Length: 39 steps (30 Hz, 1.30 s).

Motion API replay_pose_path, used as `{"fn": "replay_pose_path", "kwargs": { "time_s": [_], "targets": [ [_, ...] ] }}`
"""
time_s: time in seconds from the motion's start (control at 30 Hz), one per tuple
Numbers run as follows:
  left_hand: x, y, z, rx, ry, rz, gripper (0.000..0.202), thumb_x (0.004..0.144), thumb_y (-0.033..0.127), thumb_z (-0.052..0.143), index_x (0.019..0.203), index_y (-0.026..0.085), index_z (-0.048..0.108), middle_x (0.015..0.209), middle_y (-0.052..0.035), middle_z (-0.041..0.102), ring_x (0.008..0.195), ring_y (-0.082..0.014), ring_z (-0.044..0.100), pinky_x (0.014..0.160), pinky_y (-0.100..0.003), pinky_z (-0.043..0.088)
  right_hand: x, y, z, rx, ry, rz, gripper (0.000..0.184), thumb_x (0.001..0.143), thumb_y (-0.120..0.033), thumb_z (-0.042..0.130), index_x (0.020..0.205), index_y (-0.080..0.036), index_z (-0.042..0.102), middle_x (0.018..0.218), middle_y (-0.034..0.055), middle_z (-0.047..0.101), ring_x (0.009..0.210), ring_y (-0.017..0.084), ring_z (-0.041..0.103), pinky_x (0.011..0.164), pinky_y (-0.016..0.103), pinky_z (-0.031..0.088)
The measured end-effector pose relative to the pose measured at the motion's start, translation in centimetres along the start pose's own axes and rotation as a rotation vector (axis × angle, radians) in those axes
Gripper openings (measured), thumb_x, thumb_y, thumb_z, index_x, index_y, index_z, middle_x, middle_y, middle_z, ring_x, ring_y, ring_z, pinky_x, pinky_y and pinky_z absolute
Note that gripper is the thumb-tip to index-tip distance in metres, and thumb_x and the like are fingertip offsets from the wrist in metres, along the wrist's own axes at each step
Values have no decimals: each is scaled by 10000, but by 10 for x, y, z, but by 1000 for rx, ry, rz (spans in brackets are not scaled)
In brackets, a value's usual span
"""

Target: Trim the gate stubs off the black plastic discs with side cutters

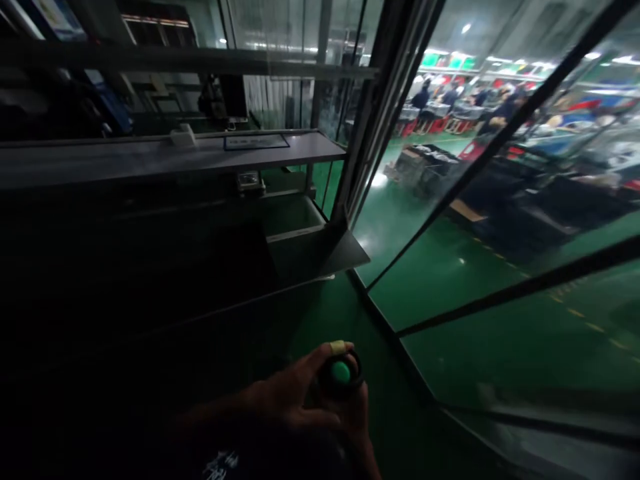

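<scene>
Low in the middle of the head view, both my hands meet around a small round black object with a green centre (341,373). My left hand (295,400) comes in from the lower left, and one finger with a yellowish tape on its tip curls over the top of the object. My right hand (361,417) lies under and to the right of the object, pressed against it. The light is dim, so I cannot make out the fingers in detail. A dark sleeve with white print shows at the bottom edge.
A grey shelf (150,160) with a small white box (183,135) runs along the left, with a metal tray (300,230) below it. Black frame posts (370,133) and clear panels stand to the right. Beyond them are a green floor (450,267), stacked goods and distant people.
</scene>
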<state>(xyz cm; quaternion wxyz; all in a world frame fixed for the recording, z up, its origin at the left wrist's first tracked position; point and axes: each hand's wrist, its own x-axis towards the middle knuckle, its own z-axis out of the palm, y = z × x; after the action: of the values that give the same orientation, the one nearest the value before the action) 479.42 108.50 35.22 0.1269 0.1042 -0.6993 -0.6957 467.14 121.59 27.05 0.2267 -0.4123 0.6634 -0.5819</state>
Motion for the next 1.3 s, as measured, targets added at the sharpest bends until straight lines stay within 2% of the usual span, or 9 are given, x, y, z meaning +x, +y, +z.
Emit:
{"fn": "replay_pose_path", "kwargs": {
  "time_s": [0.2, 0.4, 0.63, 0.73, 0.87, 1.0, 1.1, 1.2, 1.3],
  "targets": [
    [44, -1, -51, 9, 240, -76, 975, 617, 414, 981, 1451, 212, 516, 1424, -143, 602, 1327, -337, 598, 1172, -491, 476, 85, 7, 13, 124, -239, -80, 632, 827, -688, 702, 1276, -259, 584, 1010, 72, 701, 798, 232, 681, 642, 318, 601],
    [71, -9, -63, 45, 381, -74, 885, 799, 397, 873, 1544, 268, 411, 1532, -152, 522, 1445, -335, 512, 1219, -524, 431, 151, 27, 20, 203, -368, -50, 744, 789, -723, 737, 1331, -254, 539, 1097, 101, 681, 906, 275, 699, 749, 380, 623],
    [106, 16, -72, 626, 706, 6, 630, 754, 490, 891, 1265, 221, 639, 1201, -91, 630, 1133, -273, 665, 1029, -464, 586, 229, 31, 11, 208, -596, -239, 689, 799, -691, 739, 1270, -220, 563, 1066, 79, 706, 873, 233, 687, 780, 353, 586],
    [120, 24, -66, 786, 791, -2, 572, 799, 482, 859, 1237, 213, 610, 1248, -115, 624, 1152, -285, 661, 991, -472, 606, 247, 32, 9, 206, -646, -250, 652, 804, -644, 753, 1257, -215, 564, 1038, 68, 705, 832, 213, 672, 761, 342, 578],
    [122, 45, -67, 754, 539, -19, 710, 872, 335, 808, 1480, 273, 446, 1584, -165, 444, 1427, -341, 523, 1117, -542, 540, 263, 30, 8, 251, -729, -242, 635, 789, -503, 808, 1296, -221, 550, 1110, 81, 708, 908, 230, 686, 814, 352, 582],
    [123, 70, -84, 955, 304, -84, 608, 913, 122, 666, 1468, 295, 488, 1545, -114, 500, 1410, -291, 539, 1087, -471, 572, 273, 26, 11, 286, -767, -226, 573, 768, -343, 794, 1276, -223, 559, 1108, 67, 703, 922, 216, 682, 823, 334, 577],
    [133, 68, -91, 1242, 354, -95, 524, 892, 196, 699, 1396, 244, 562, 1362, -111, 610, 1209, -280, 649, 920, -412, 643, 279, 26, 20, 282, -757, -210, 535, 765, -357, 796, 1228, -216, 569, 1047, 46, 689, 865, 191, 657, 773, 303, 567],
    [143, 51, -95, 1432, 537, -190, 493, 944, 385, 680, 1380, 178, 580, 1207, -137, 665, 989, -271, 710, 761, -388, 656, 286, 31, 32, 262, -729, -213, 519, 791, -393, 790, 1225, -212, 571, 998, 35, 684, 813, 177, 630, 737, 292, 555],
    [143, 42, -103, 1471, 616, -263, 619, 935, 552, 677, 1373, 128, 573, 1144, -167, 692, 971, -312, 725, 823, -467, 640, 294, 39, 44, 274, -768, -246, 576, 786, -454, 809, 1247, -199, 578, 1029, 59, 696, 849, 205, 642, 763, 316, 567]
  ]
}}
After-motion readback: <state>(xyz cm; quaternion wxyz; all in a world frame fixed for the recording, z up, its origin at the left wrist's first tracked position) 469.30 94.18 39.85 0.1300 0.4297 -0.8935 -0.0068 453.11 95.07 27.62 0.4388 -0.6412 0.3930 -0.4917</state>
